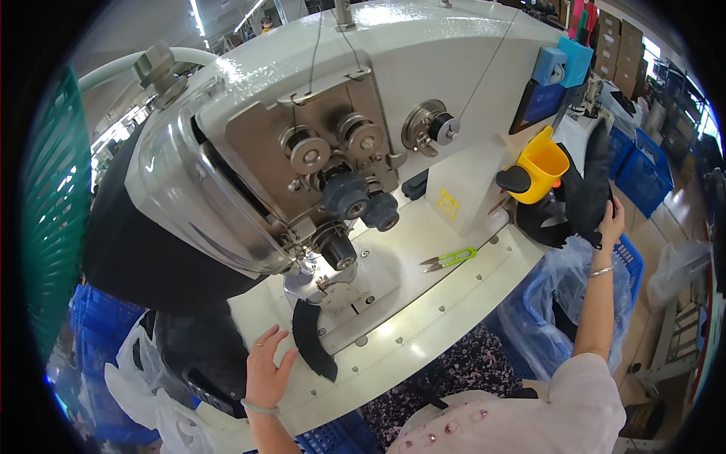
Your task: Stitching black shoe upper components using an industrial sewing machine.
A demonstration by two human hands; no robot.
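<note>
My left hand (268,369) rests open on the white machine table (423,303), fingers spread, just left of a curved black fabric piece (310,340) lying under the needle area of the large white sewing machine (318,144). My right hand (611,221) is stretched far to the right and grips a black fabric piece (594,181) lifted from a dark pile at the table's right end.
Green thread snips (451,259) lie on the table. A yellow cup (541,172) hangs at the right of the machine. Blue crates (643,170) and a plastic-lined blue bin (563,291) stand to the right; black fabric (151,257) and white bags lie at the left.
</note>
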